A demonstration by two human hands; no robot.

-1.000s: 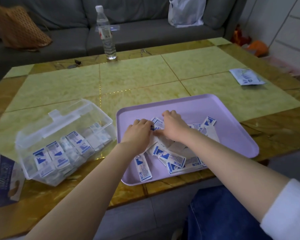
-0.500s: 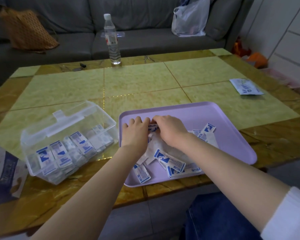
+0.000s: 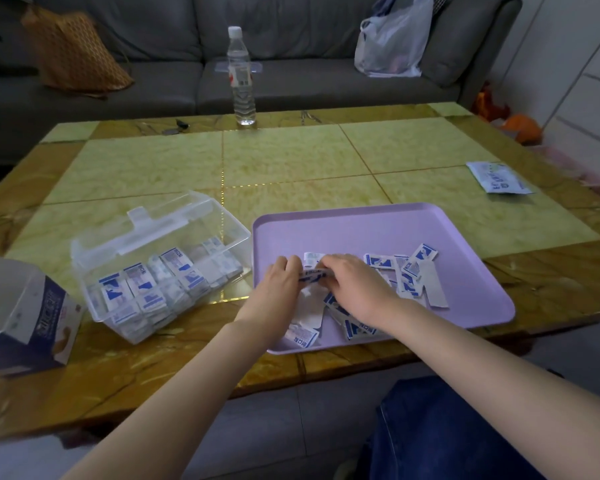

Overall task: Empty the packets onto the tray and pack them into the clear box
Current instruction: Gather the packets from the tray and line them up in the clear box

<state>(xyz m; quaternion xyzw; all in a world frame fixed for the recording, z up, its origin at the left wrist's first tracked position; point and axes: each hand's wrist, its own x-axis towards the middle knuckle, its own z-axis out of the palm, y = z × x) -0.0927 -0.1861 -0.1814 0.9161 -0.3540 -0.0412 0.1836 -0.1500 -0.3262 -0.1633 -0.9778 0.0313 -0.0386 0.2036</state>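
A lilac tray (image 3: pixel 378 226) lies near the table's front edge with several small blue-and-white packets (image 3: pixel 409 268) scattered on it. My left hand (image 3: pixel 281 289) and my right hand (image 3: pixel 354 285) meet over the tray's left part and together pinch a small bunch of packets (image 3: pixel 312 274) held edge-on between them. More packets lie under and below both hands. Left of the tray stands the clear box (image 3: pixel 160 258), its lid open toward the back, with rows of packets inside.
An open cardboard carton (image 3: pixel 25 313) sits at the table's left front. A flat white pouch (image 3: pixel 497 176) lies at the right edge. A water bottle (image 3: pixel 241 77) stands at the far edge, before a grey sofa holding a plastic bag (image 3: pixel 392 39).
Both hands have drawn together and lifted a bunch of packets off the heap, now held edge-on between them. The camera has tilted up, bringing the carton into view.
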